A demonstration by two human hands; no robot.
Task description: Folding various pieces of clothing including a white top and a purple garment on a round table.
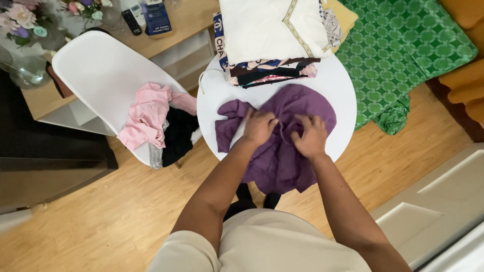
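I see a purple garment (282, 136) lying crumpled at the centre of the frame on a round white counter (343, 95), its lower part spilling over the near edge. The cloth looks soft and thin, rumpled into loose folds, with one flap thrown out to the left. My left hand (258, 127) lies knuckles up on the cloth, its grip closed around a bunch of purple fabric. My right hand (309, 136) sits just beside it, fingers curled and pinching a fold, both forearms reaching in from the bottom of the frame. Behind the garment, at the top centre, rests a stack of folded clothes (272, 40) topped by a white piece. At left a white moulded chair (96, 70) carries pink and black clothing (156, 121)
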